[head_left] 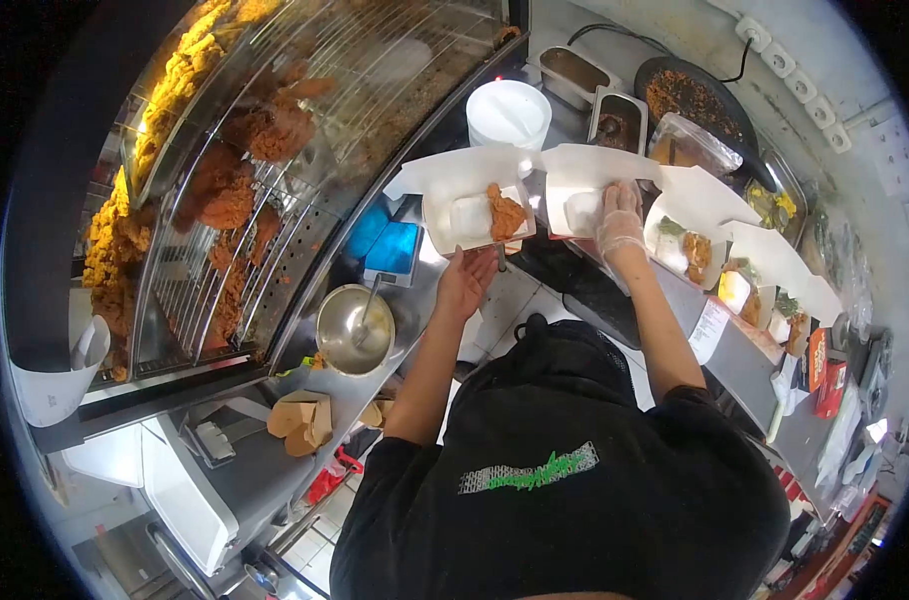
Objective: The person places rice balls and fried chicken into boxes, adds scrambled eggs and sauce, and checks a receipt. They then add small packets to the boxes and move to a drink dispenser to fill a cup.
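Two open white boxes stand side by side in front of me. The left box (pixel 440 208) holds a white block of rice (pixel 472 216) and a piece of fried chicken (pixel 507 213). My bare left hand (pixel 467 282) is at its near edge, palm up, fingers apart, the fingertips partly under the box. In the second box (pixel 565 180) lies another white rice block (pixel 582 213). My right hand (pixel 622 215), in a clear glove, reaches into this box's right side; whatever its fingers touch is hidden. More filled boxes (pixel 697 240) continue to the right.
A glass warmer (pixel 315 190) with fried chicken on racks fills the left. A steel bowl (pixel 356 330) with a utensil stands below it. Behind the boxes are a white tub (pixel 509 113), metal containers (pixel 618 120) and a dark pan (pixel 695 98).
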{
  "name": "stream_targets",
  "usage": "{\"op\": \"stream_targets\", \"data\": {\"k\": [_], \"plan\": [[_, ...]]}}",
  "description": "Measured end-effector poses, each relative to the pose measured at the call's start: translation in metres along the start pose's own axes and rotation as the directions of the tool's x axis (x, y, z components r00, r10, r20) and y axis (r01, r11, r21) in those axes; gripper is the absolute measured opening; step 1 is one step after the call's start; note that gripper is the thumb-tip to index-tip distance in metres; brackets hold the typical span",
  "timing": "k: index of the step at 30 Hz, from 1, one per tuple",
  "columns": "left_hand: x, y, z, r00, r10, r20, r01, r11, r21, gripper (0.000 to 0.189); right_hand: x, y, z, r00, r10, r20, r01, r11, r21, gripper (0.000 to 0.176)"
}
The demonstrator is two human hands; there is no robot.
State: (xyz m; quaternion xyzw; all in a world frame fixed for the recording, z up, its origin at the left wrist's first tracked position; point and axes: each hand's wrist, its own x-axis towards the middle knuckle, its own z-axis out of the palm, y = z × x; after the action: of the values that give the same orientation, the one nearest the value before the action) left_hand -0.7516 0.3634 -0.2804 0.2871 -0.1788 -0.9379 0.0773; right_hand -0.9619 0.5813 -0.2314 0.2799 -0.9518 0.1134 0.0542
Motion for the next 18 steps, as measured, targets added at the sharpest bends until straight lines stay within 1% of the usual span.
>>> {"op": "stream_targets", "data": {"k": [3,5,6,7,8,9,10,11,12,13,14,15,16,17,18], "plan": [[-0.017,-0.007,0.019,0.996,0.09,0.019,-0.091,0.993,0.073,0.044,-0.001,0.0,-0.029,0.997,-0.031,0.077,0.028,0.999,0.034,0.057],[-0.026,-0.009,0.011,1.0,-0.021,-0.003,0.021,0.988,0.154,0.043,-0.007,0.004,-0.034,0.993,-0.109,0.039,0.1,0.978,0.185,0.052],[-0.048,-0.007,0.015,0.996,-0.051,0.068,0.042,0.99,0.136,0.042,-0.016,0.005,-0.032,0.975,-0.187,-0.12,0.212,0.945,0.248,0.045],[-0.055,-0.006,0.004,0.997,-0.045,0.059,0.03,0.972,0.232,0.036,-0.024,-0.024,-0.062,0.988,-0.121,-0.097,0.15,0.906,0.397,0.038],[-0.073,0.005,0.007,0.986,0.151,0.073,-0.168,0.913,0.372,0.033,-0.026,-0.031,-0.055,0.902,-0.308,-0.303,0.403,0.853,0.332,0.032],[-0.095,0.013,0.018,0.939,0.331,0.093,-0.332,0.799,0.502,0.03,-0.03,-0.056,-0.069,0.93,-0.305,-0.204,0.365,0.823,0.435,0.027],[-0.11,0.022,0.021,0.874,0.47,0.127,-0.439,0.648,0.622,0.028,-0.033,-0.076,-0.085,0.951,-0.298,-0.085,0.298,0.805,0.512,0.023],[-0.121,0.044,0.018,0.725,0.658,0.203,-0.542,0.363,0.758,0.021,-0.034,-0.093,-0.082,0.925,-0.351,-0.142,0.361,0.705,0.61,0.019],[-0.132,0.064,0.017,0.61,0.772,0.179,-0.571,0.271,0.775,0.02,-0.038,-0.105,-0.079,0.904,-0.381,-0.192,0.401,0.604,0.689,0.015],[-0.148,0.09,0.032,0.489,0.856,0.165,-0.579,0.178,0.795,0.02,-0.04,-0.118,-0.077,0.886,-0.426,-0.181,0.415,0.557,0.719,0.012],[-0.161,0.114,0.048,0.387,0.902,0.192,-0.587,0.08,0.806,0.019,-0.042,-0.132,-0.075,0.862,-0.487,-0.14,0.42,0.531,0.736,0.012],[-0.17,0.132,0.066,0.286,0.932,0.221,-0.582,-0.014,0.813,0.019,-0.045,-0.143,-0.073,0.835,-0.542,-0.097,0.417,0.509,0.753,0.012],[-0.169,0.145,0.085,0.148,0.903,0.402,-0.495,-0.285,0.821,0.021,-0.049,-0.153,-0.074,0.804,-0.591,-0.061,0.416,0.487,0.768,0.012],[-0.162,0.155,0.107,0.027,0.812,0.583,-0.366,-0.535,0.762,0.023,-0.053,-0.162,-0.078,0.757,-0.652,-0.051,0.478,0.498,0.723,0.011],[-0.152,0.162,0.128,-0.025,0.717,0.696,-0.311,-0.667,0.676,0.029,-0.056,-0.17,-0.084,0.701,-0.713,-0.038,0.544,0.5,0.674,0.01]]}}
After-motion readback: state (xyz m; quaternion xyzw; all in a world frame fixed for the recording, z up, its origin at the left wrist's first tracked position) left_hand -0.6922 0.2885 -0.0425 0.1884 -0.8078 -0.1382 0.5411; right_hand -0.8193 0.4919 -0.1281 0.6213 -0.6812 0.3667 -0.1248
